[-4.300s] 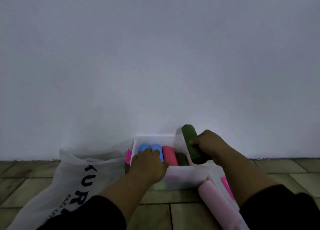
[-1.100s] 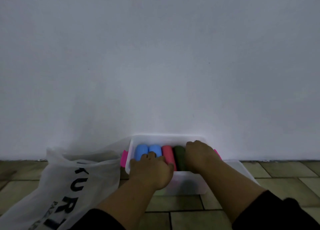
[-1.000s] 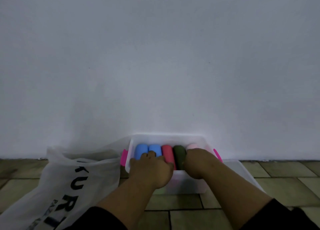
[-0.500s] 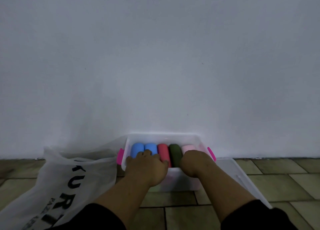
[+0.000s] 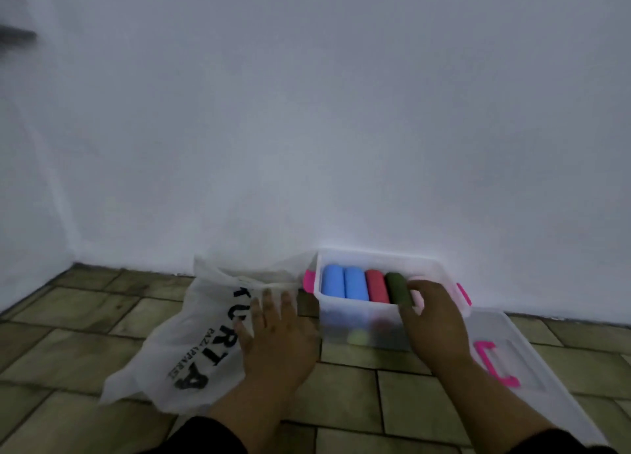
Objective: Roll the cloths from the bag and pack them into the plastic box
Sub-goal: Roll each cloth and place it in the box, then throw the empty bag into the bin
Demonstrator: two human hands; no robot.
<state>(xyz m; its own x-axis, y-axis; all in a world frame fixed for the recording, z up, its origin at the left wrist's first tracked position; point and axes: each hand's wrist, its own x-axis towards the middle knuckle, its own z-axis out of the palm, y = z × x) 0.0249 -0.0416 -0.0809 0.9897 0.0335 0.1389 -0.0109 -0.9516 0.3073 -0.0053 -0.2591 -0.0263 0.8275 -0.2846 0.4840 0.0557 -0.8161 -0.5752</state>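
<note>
A clear plastic box [image 5: 355,320] with pink handles stands on the tiled floor against the white wall. Inside lie rolled cloths side by side: two blue rolls [image 5: 344,281], a red roll [image 5: 376,285], a dark green roll [image 5: 398,287] and a pale pink roll [image 5: 417,295], mostly hidden by my right hand. My right hand [image 5: 433,317] rests over the box's front right corner, fingers curled on the pink roll. My left hand [image 5: 277,330] is spread flat with straight fingers over the white plastic bag [image 5: 191,337], left of the box.
The box's clear lid [image 5: 532,378] with a pink latch [image 5: 495,365] lies on the floor to the right, leaning beside the box. The wall stands right behind the box. Floor tiles lie in front between my arms.
My left hand left the box and moved left onto the bag, fingers spread. My right hand stays on the pink roll. The view swung left, so the box sits further right.
</note>
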